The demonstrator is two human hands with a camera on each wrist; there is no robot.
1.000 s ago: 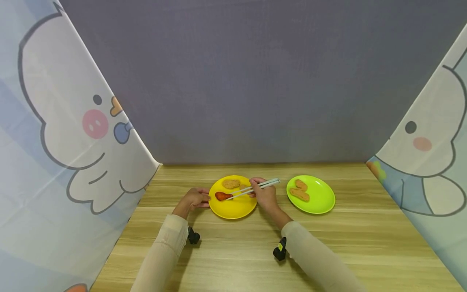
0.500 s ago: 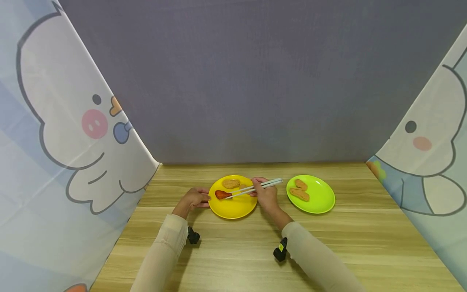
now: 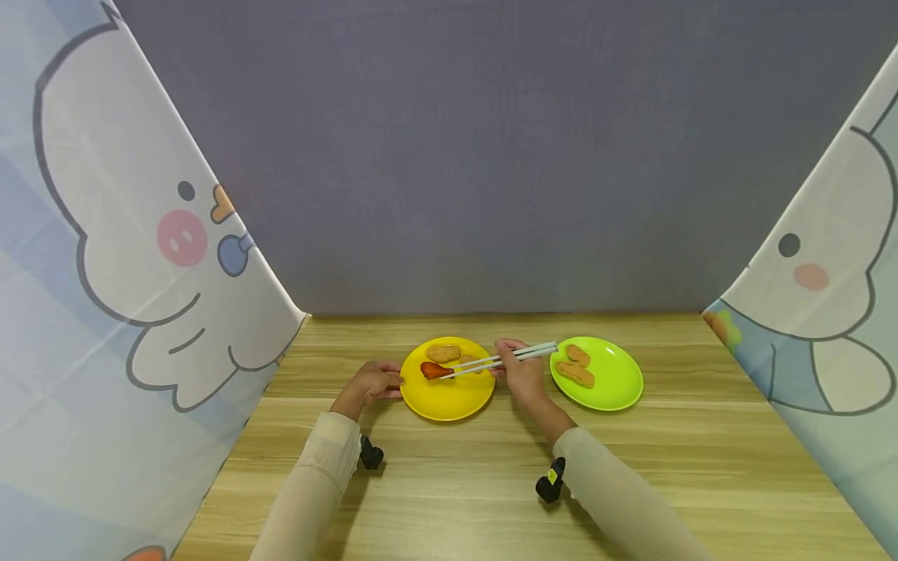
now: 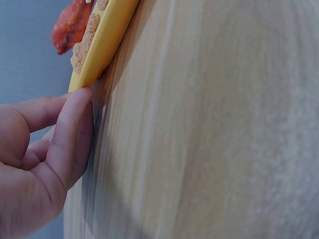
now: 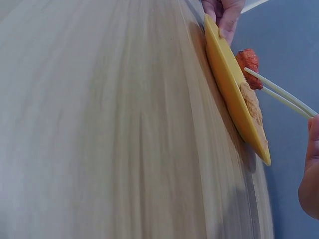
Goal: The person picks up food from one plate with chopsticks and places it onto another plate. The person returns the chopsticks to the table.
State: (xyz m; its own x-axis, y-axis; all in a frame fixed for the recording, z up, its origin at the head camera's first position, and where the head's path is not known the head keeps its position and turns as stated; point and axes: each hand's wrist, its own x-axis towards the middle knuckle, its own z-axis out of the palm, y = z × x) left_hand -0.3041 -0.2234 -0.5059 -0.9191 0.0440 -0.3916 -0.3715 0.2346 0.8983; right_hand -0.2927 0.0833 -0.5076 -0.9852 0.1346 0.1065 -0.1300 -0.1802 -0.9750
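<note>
My left hand (image 3: 373, 381) pinches the left rim of the yellow plate (image 3: 446, 403) between thumb and fingers, as the left wrist view shows up close. In my right hand (image 3: 526, 382) is a pair of pale chopsticks (image 3: 539, 351), pointing left over the plate. Their tips grip a red-orange chicken drumstick (image 3: 433, 370), which hangs just above the plate's surface in the left wrist view (image 4: 71, 27). A breaded nugget (image 3: 444, 354) lies at the back of the yellow plate, and another piece (image 3: 468, 361) beside it is partly covered by the chopsticks.
A lime-green plate (image 3: 620, 382) stands to the right, near my right hand, with two breaded pieces (image 3: 577, 372) on its left side. The wooden table (image 3: 449, 491) ends at a grey back wall (image 3: 505, 195). Cartoon-printed cloths (image 3: 126, 257) flank both sides.
The drumstick has risen and shifted slightly right with the chopsticks. My right hand has moved right, toward the green plate. The left hand has stayed at the yellow rim.
</note>
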